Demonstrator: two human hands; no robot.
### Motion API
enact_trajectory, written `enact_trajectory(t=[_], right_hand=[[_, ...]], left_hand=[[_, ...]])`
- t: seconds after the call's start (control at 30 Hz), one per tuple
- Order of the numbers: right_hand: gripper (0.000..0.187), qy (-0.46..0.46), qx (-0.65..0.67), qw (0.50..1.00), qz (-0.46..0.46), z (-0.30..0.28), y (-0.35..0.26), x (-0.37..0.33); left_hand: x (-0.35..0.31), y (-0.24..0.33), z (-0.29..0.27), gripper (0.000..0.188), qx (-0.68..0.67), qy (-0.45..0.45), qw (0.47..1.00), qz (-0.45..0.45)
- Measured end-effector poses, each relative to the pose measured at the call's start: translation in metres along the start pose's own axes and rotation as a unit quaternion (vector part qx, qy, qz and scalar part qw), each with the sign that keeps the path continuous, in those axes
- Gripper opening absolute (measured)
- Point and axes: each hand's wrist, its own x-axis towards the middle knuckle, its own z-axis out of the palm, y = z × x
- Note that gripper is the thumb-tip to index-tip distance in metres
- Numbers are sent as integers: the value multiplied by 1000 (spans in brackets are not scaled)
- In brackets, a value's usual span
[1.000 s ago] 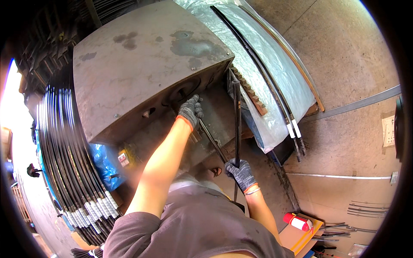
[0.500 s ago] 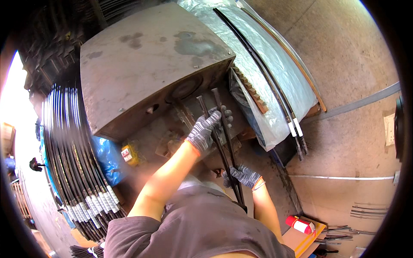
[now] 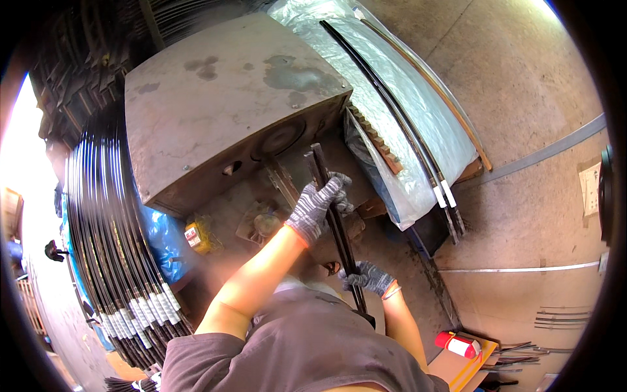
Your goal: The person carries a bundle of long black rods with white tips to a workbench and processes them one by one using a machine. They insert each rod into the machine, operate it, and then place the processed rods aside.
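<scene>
Two dark metal rods (image 3: 341,238) lie close together, slanting from beside the metal box toward my body. Wrapped around their upper part is my left hand (image 3: 320,204), in a grey striped knit glove; the rod ends stick out above it. Lower down, my right hand (image 3: 369,279), gloved alike, closes on the same rods close to my shirt. Their lower ends are partly hidden against my body. Just beyond my left hand stands a large brown metal box (image 3: 228,85) with a round opening in its near side.
Many long dark rods with white-wrapped ends (image 3: 117,242) stand bundled at the left. Clear plastic sheeting (image 3: 385,137) at the right bears two dark rods (image 3: 392,104) and a notched wooden strip (image 3: 377,140). A red fire extinguisher (image 3: 457,343) lies at lower right.
The two rods, spread apart at their upper ends before, are now drawn together side by side. My left hand has shifted slightly down, and my right hand still grips them.
</scene>
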Motion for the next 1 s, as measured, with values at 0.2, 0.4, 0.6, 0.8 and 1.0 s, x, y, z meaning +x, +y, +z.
enact_trajectory(t=[0.2, 0.4, 0.6, 0.8, 1.0], right_hand=[[42, 333, -360, 843, 221, 8, 115, -79], [26, 514, -318, 754, 257, 8, 262, -194], [29, 606, -392, 668, 180, -45, 111, -163], [48, 564, -484, 645, 178, -126, -69, -86], [59, 512, -491, 685, 169, -204, -92, -24]], left_hand=[[12, 72, 1, 28, -38, 101, 986, 126], [21, 108, -10, 30, -53, 30, 984, 168], [34, 34, -8, 47, 8, -34, 996, 79], [15, 10, -16, 40, 79, -8, 997, 10], [-25, 32, -38, 35, 73, 106, 988, 80]])
